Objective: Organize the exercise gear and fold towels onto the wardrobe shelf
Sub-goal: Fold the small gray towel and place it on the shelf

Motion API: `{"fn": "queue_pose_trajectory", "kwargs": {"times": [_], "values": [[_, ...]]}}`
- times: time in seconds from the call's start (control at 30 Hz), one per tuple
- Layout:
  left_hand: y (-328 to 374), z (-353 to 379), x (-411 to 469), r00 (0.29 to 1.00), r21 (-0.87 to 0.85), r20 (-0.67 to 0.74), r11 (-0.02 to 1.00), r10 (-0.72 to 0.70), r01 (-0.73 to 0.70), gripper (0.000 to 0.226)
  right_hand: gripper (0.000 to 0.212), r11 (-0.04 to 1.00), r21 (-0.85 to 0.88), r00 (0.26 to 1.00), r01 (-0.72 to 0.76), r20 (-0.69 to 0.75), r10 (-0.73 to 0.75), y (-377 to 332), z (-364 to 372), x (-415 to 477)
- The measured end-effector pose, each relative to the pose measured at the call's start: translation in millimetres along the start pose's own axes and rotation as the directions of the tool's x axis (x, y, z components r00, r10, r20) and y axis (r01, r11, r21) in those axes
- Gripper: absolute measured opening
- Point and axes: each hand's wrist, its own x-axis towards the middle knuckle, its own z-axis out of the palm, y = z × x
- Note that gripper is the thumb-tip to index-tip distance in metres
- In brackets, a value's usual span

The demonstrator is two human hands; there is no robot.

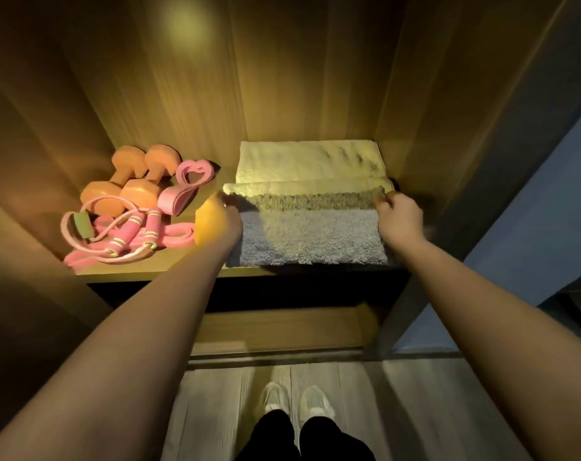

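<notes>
Terry towel: a pale towel [310,236] lies on the right half of the wardrobe shelf [169,266], its near part flat and hanging just at the shelf's front edge, its far edge lifted in a fold line.
Left hand: the left hand [224,217] pinches the towel's raised edge at its left corner, grip closed on the cloth.
Right hand: the right hand [399,217] pinches the same edge at the right corner, fingers narrow and holding cloth; the two hands keep the edge taut and level, which reads as a fold in progress, either drawn toward the person or carried back.
Second towel: a cream folded towel [307,159] sits behind the held towel, against the wardrobe's back panel, apparently parked there as finished work.
Exercise gear: left of the towel, two orange dumbbells [132,184] lie side by side, a pink resistance band [186,188] beside them, and a pink jump rope [126,236] with striped handles is tangled in front, near the shelf's front edge; grouped together, likely to leave the right side free for towels.
Surface: wood-grain shelf, warm yellow light from above, brightest at the back panel.
Room: below the shelf, a lower wardrobe ledge, then pale plank floor with the person's light shoes [297,399]; right of the towel, a dark wardrobe side and a bluish wall.
</notes>
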Motion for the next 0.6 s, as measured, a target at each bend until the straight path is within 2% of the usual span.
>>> {"fn": "queue_pose_trajectory", "kwargs": {"times": [0.1,0.3,0.43,0.53,0.6], "values": [[3,17,30,1.0,0.049,0.017,0.999,-0.003,0.002,0.024,0.033,0.998,-0.053,0.999,-0.019,-0.032,0.017,-3,14,30],[-4,41,54,1.0,0.392,0.026,0.92,0.007,-0.017,0.036,0.038,0.917,-0.399,1.0,-0.02,-0.027,0.01,4,38,55],[2,40,50,0.996,0.382,-0.064,0.923,0.062,-0.033,0.029,0.038,0.861,-0.509,0.996,-0.008,-0.079,-0.037,-1,43,51],[10,35,33,0.956,0.418,-0.055,0.876,0.29,-0.241,0.035,0.04,0.848,-0.516,0.973,0.117,-0.111,-0.201,-2,36,39],[19,42,12,0.897,0.402,0.077,0.81,0.435,-0.427,0.048,0.048,0.824,-0.488,0.945,0.287,0.001,-0.328,-8,39,27]]}}
